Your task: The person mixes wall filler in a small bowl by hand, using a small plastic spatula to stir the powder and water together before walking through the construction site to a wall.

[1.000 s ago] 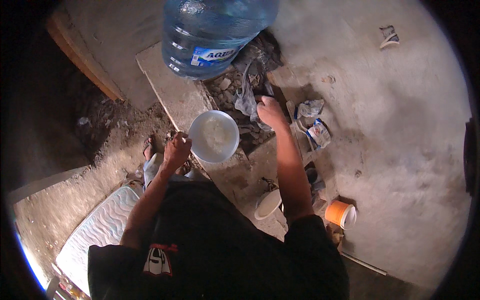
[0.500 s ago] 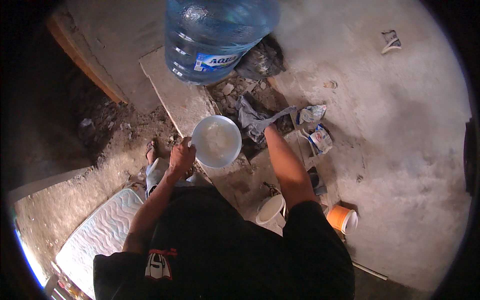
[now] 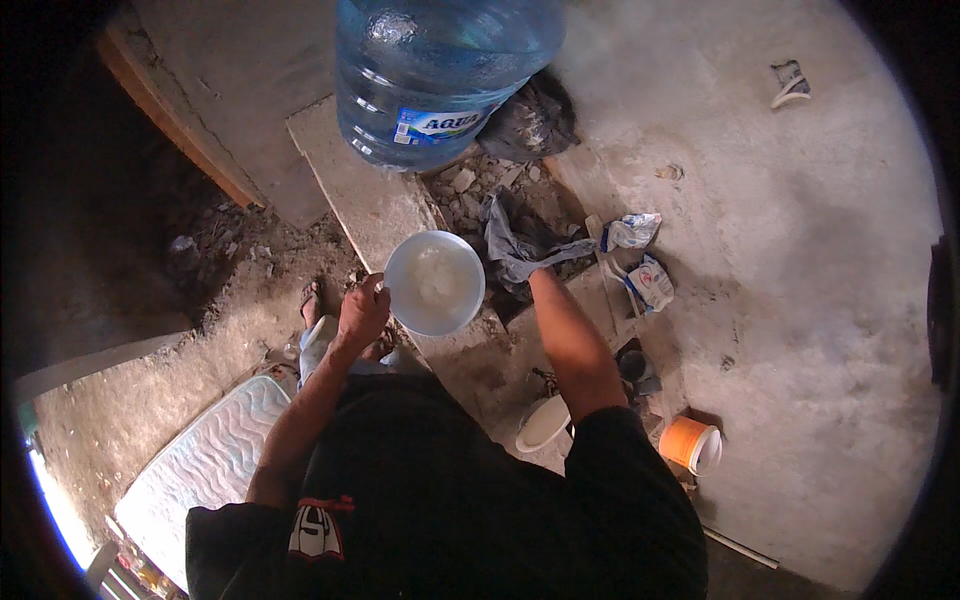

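My left hand [image 3: 362,316] is closed on the left edge of a round grey metal pot [image 3: 398,300], held level over the pale ledge. White stuff, powder or grains, lies on the pot's bottom; I cannot make out which. To the right of the pot, a crumpled grey plastic bag [image 3: 518,245] lies over the rubble-filled gap. My right hand [image 3: 542,277] reaches into this bag as far as the wrist. Its fingers are hidden there, so what they hold does not show.
A big blue water jug [image 3: 430,80] stands on the ledge [image 3: 370,205] ahead, beside a dark plastic bag [image 3: 530,120]. Two small white-blue packets [image 3: 650,283] lie at right. Nearer are a white bucket [image 3: 545,423] and an orange tub [image 3: 683,440]. A mattress [image 3: 205,455] lies lower left.
The view has shifted slightly, so the surroundings sit a little further right. The grey bag has changed shape around my right hand. My left hand keeps its hold on the pot.
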`<action>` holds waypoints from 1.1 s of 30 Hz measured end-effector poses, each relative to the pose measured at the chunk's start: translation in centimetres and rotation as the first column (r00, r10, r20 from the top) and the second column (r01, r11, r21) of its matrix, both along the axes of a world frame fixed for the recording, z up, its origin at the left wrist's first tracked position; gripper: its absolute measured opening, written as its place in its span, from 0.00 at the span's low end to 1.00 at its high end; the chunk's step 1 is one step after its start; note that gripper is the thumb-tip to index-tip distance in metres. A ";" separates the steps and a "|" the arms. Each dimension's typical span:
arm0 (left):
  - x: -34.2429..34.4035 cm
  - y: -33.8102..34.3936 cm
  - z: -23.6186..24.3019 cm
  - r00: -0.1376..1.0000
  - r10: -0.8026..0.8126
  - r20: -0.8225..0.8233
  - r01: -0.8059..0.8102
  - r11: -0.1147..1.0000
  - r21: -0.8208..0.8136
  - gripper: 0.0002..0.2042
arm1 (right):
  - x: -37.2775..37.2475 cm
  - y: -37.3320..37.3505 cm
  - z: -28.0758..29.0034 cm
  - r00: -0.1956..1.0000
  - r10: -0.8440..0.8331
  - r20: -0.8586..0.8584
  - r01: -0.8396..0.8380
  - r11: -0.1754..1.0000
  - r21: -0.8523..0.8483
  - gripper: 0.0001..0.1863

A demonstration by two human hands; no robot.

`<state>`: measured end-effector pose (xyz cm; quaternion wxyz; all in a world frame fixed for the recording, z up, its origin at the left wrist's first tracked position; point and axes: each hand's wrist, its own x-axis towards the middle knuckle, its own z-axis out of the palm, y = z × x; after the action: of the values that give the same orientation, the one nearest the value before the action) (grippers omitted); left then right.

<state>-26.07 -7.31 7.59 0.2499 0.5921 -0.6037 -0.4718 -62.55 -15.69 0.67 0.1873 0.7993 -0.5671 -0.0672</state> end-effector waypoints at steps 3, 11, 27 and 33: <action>0.9 0.4 -0.4 0.999 0.040 -0.002 -0.040 0.998 0.050 0.15 | 2.0 -0.1 1.2 0.995 -0.065 0.070 0.056 0.991 0.125 0.22; 1.5 0.2 -1.9 0.999 0.041 0.018 -0.040 0.998 -0.040 0.15 | 1.3 0.7 5.7 0.749 -0.632 0.196 0.471 0.718 0.513 0.22; 1.9 -0.8 0.6 1.000 0.007 -0.016 -0.007 0.999 0.034 0.16 | 0.4 5.2 22.0 -0.034 -0.734 0.679 0.052 0.677 0.734 0.14; 2.1 -0.5 -0.8 0.999 0.027 -0.046 -0.027 1.000 -0.001 0.16 | 7.9 4.6 24.7 0.225 -0.662 0.715 -0.143 0.704 0.696 0.12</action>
<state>-23.95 -7.82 6.80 0.2705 0.5892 -0.5901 -0.4812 -54.61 -11.10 25.36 -0.4878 0.5630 -0.6360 0.2017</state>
